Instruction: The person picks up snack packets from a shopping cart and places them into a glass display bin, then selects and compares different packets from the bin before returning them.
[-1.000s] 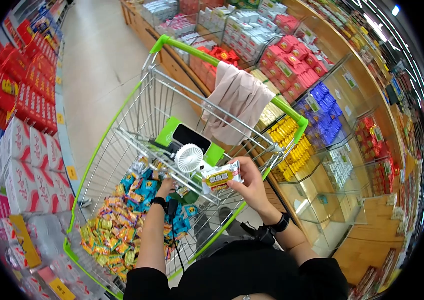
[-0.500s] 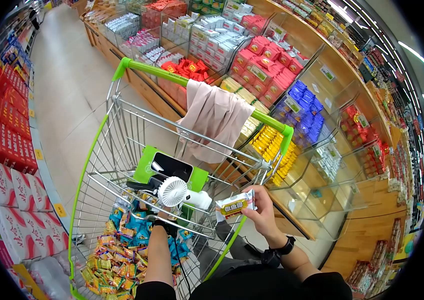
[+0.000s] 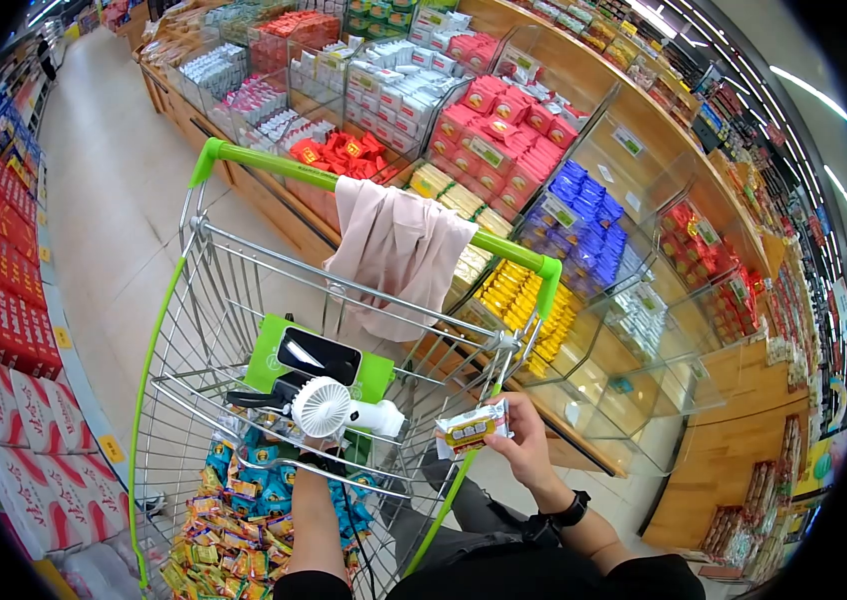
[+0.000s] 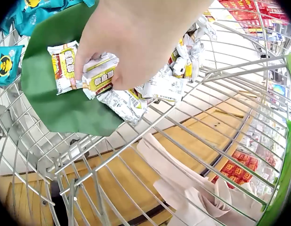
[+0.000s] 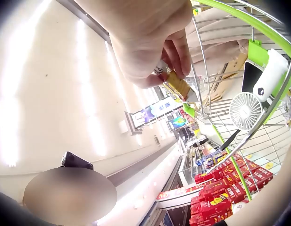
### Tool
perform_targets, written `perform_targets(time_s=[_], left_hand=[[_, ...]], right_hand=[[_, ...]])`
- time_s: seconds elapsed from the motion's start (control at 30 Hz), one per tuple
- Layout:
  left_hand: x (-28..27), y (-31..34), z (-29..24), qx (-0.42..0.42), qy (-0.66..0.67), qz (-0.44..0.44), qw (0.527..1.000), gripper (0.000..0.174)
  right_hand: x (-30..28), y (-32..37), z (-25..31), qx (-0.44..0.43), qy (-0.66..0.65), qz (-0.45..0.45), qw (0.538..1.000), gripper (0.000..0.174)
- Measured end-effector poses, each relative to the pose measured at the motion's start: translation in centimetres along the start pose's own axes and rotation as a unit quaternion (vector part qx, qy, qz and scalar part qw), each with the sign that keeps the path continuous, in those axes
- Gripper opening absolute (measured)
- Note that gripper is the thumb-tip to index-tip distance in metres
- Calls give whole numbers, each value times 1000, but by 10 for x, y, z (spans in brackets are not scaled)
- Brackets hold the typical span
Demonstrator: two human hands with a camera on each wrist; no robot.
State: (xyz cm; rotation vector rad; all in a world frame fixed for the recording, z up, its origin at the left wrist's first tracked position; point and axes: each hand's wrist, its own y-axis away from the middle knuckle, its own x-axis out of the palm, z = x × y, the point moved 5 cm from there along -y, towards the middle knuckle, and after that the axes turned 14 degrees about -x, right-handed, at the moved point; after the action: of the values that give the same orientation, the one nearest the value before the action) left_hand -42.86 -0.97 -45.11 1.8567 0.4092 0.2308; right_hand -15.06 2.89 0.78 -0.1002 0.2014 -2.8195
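A shopper's left hand (image 4: 122,42) reaches down inside a wire cart (image 3: 143,400), its thumb and fingers pinched on a small yellow-and-white packet (image 4: 99,77) above a green sheet (image 4: 47,108); whether that packet is lifted clear, I cannot tell. A second yellow-and-white packet (image 4: 64,68) lies on the sheet just beside the fingers, while a silver-white packet (image 4: 124,106) sits at the sheet's edge, near the cart's wires. Overhead room is tight for this hand: a white fan (image 3: 322,408) and a metal bar cross above it.

The right hand (image 3: 524,440) has more air around it. Raised by the cart's right green edge, it clamps a white-and-yellow wrapped bar (image 3: 469,430) between thumb and fingers, one crimped end jutting free. The wires run close by; I cannot tell whether they touch.

A phone (image 3: 319,357) rests on a green panel (image 3: 266,360) near the fan. Turquoise packets (image 3: 274,490) and a heap of orange-and-yellow sweets (image 3: 229,540) crowd the cart's near end. At the far end, a pale pink cloth (image 3: 399,250) drapes over the green bar (image 3: 284,170), close to the display bins (image 3: 509,130). To the left, bare aisle floor (image 3: 99,200) stretches toward stacked red boxes (image 3: 4,260).
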Motion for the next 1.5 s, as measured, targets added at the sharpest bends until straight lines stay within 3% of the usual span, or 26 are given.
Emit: perform_targets(time_s=[0.67,0.97,1.23,1.4,1.5], left_hand=[[-11,9,36,-12,55,5,998,24],[-34,46,67,-8,117,57,992,26],[-55,102,84,-59,161,103,980,23],[-86,119,88,-3,202,107,973,25],[-112,164,86,73,229,83,967,29]], right_hand=[[0,14,2,-10,-20,17,1000,38],[9,12,20,-46,-44,34,997,40],[41,-3,68,-107,-143,96,979,49],[67,-3,93,-160,-180,149,959,49],[82,0,105,-181,-214,184,942,52]])
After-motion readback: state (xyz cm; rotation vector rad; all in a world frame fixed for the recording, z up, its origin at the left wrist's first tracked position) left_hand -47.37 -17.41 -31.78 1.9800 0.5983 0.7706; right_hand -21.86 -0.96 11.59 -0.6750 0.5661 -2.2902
